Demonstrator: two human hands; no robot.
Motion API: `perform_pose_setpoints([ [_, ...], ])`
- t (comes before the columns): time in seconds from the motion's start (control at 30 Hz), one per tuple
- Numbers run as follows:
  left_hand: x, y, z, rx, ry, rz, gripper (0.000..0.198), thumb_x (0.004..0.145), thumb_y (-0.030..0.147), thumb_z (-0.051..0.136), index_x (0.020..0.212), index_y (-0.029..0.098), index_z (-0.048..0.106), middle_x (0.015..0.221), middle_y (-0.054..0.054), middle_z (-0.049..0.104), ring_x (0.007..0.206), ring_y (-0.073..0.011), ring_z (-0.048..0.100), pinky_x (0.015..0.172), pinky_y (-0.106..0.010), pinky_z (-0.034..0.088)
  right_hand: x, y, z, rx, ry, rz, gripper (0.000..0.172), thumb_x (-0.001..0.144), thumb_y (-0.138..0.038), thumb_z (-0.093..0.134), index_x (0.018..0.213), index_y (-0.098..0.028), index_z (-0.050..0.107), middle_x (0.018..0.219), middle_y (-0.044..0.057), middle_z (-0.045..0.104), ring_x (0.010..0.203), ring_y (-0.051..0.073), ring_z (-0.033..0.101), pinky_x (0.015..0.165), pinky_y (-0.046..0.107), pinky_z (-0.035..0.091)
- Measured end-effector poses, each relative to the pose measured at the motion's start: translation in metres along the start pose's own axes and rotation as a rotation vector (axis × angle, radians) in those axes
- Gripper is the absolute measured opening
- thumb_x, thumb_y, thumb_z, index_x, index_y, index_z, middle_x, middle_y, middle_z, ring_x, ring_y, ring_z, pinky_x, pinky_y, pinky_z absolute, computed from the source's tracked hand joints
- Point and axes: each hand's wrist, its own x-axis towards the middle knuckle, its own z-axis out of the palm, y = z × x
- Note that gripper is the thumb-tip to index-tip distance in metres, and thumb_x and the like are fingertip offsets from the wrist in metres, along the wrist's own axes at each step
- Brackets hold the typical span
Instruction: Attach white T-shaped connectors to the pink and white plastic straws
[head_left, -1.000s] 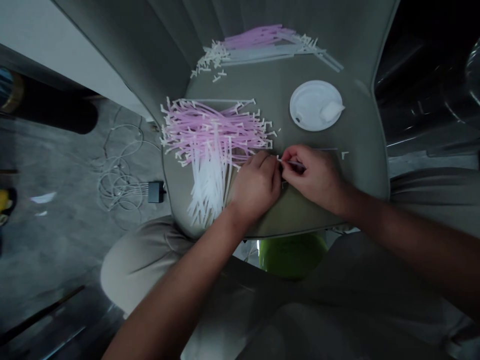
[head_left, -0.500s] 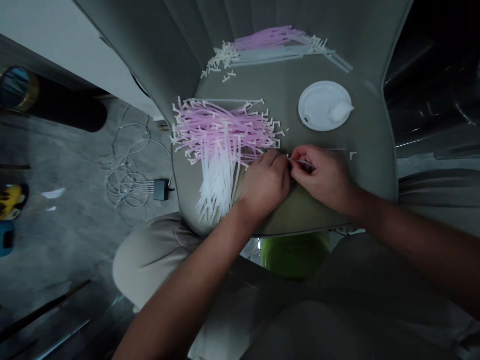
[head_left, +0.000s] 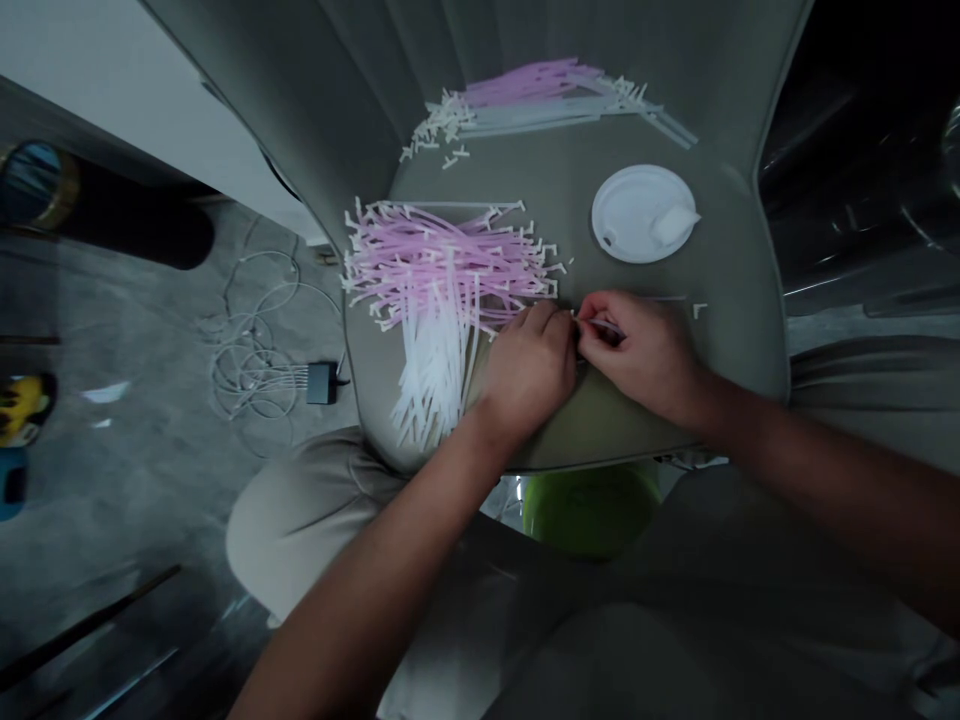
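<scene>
Tubing in pale pink, a thin piece, lies in the right hand over the front part of a grey-green chair seat. The right thumb and forefinger are pinched closed on it, with the remaining fingers curled in. Just beside it, the left hand rests with its back upward and its fingers bent under; its fingertips are hidden, so I cannot tell whether it grips anything. The space between the 2 hands is narrow, and detail there is too small to make out. Near the left hand's knuckles spreads a heap of pink tubes tipped with white angled ends, and a bundle of white tubes lies over its lower part, fanning toward the person. Beyond the right hand are a thin strip and 1 white L-shaped piece, set apart. Farther up sits a round white lid bearing a pointed white lump. Along the back of the seat, more pink strips lie beside clear strips, with small white fittings clustered at their left end. A green container shows below the seat's front edge, and a dark box with coiled cables lies on the floor at left.
</scene>
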Motion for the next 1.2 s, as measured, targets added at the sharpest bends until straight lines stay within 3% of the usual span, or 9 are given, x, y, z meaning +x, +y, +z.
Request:
perform_pose_setpoints([
  [0.83, 0.0, 0.002, 0.0, -0.005, -0.006, 0.008, 0.018, 0.092, 0.018, 0.047, 0.096, 0.013, 0.063, 0.096, -0.011, 0.066, 0.089, -0.0234, 0.062, 0.077, -0.036, 0.049, -0.003, 0.004, 0.001, 0.104, 0.038, -0.043, 0.012, 0.08, -0.015, 0.056, 0.088, -0.017, 0.064, 0.078, 0.002, 0.069, 0.067, 0.013, 0.06, 0.063, 0.025, 0.044],
  [1.2, -0.003, 0.001, -0.022, -0.345, 0.134, -0.047, 0.018, 0.092, 0.016, 0.047, 0.088, 0.014, 0.065, 0.088, -0.009, 0.067, 0.084, -0.0191, 0.061, 0.077, -0.032, 0.049, -0.004, -0.003, -0.01, 0.318, -0.038, 0.064, 0.009, 0.086, -0.025, 0.059, 0.089, -0.018, 0.064, 0.072, -0.001, 0.063, 0.065, 0.012, 0.056, 0.06, 0.024, 0.043],
])
